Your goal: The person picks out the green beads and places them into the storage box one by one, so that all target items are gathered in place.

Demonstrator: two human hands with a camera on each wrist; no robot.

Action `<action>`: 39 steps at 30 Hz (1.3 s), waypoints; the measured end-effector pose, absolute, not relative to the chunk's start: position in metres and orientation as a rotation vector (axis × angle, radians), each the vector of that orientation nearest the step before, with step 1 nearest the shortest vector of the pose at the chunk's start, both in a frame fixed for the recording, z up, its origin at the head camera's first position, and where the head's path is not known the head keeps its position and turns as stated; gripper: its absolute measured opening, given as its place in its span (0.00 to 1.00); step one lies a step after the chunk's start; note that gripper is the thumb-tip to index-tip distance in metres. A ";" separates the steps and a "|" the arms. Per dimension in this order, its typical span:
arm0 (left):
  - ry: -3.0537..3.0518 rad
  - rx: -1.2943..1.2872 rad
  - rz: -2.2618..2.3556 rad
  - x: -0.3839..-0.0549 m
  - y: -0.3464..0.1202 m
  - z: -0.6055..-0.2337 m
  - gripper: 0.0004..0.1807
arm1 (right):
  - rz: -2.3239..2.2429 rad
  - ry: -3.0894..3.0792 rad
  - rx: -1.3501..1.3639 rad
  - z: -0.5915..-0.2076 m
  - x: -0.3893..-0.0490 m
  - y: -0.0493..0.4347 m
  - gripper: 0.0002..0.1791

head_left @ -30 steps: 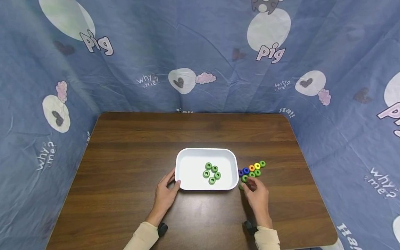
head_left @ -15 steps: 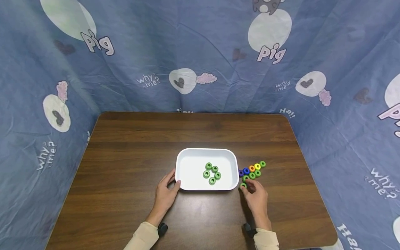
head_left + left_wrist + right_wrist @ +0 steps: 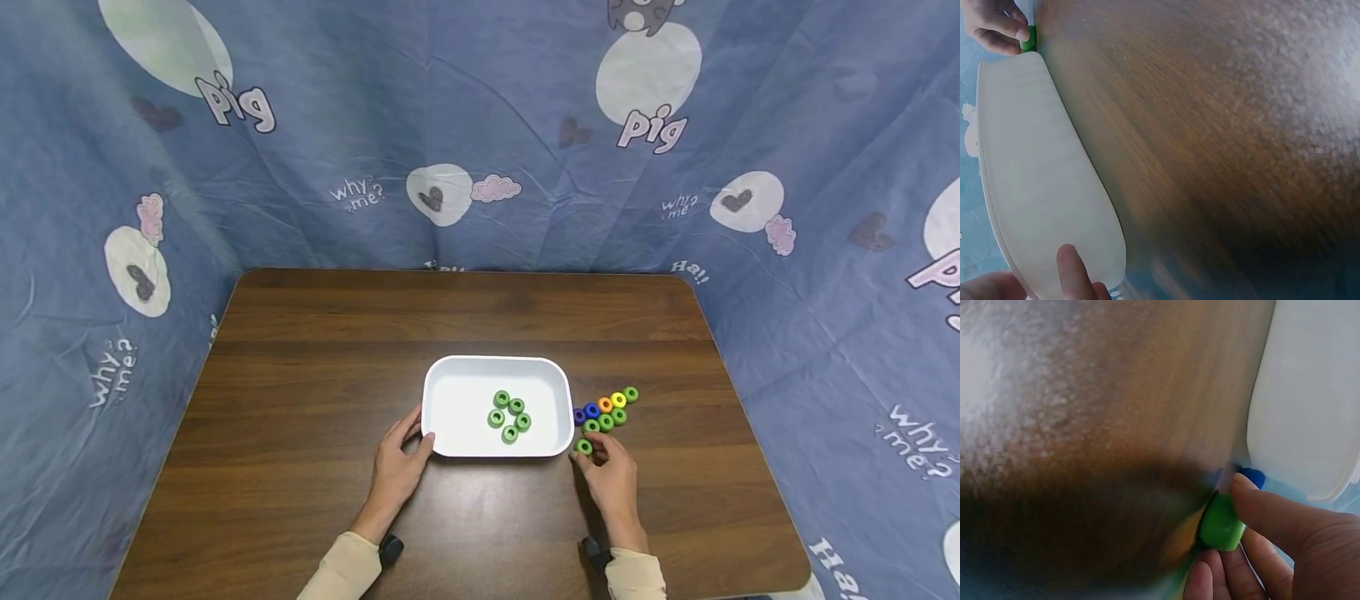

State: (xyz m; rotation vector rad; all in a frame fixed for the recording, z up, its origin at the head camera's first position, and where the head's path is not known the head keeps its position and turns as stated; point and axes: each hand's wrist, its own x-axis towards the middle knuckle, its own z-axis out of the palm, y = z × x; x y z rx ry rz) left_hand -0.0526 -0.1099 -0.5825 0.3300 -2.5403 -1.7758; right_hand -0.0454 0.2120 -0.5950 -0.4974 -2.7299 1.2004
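A white tray [image 3: 465, 387] stands mid-table with several green rings [image 3: 497, 418] in it. My left hand [image 3: 397, 467] grips its near left corner; in the left wrist view the thumb [image 3: 1072, 269] lies against the outer wall. Just off the tray's near right corner, my right hand [image 3: 613, 479] pinches a green ring [image 3: 583, 447] between thumb and fingers. The right wrist view has this bead-like green ring [image 3: 1221, 522] side-on, with a blue ring [image 3: 1254, 477] beyond the thumb.
Right of the tray runs a slanting line of blue [image 3: 592, 411], orange [image 3: 605, 405], yellow [image 3: 618, 399] and green rings. A shorter line of green rings [image 3: 605, 422] lies along its near side. A patterned blue cloth [image 3: 300, 125] hangs around the wooden table [image 3: 315, 375].
My right hand has shifted slightly left and toward me, uncovering more of the near green rings. The closest green ring of the short line has moved slightly right. My left hand stays put.
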 end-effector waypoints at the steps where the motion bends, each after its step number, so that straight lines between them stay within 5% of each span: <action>1: -2.542 0.332 -1.776 -0.053 -0.110 -0.582 0.29 | 1.195 -2.733 -0.497 -0.596 -0.046 0.212 0.20; 26: -2.528 0.330 -1.779 -0.054 -0.111 -0.583 0.29 | 1.143 -2.721 -0.495 -0.596 -0.047 0.213 0.18; 39: -2.531 0.328 -1.790 -0.053 -0.111 -0.584 0.29 | 1.187 -2.534 -0.380 -0.549 -0.065 0.212 0.19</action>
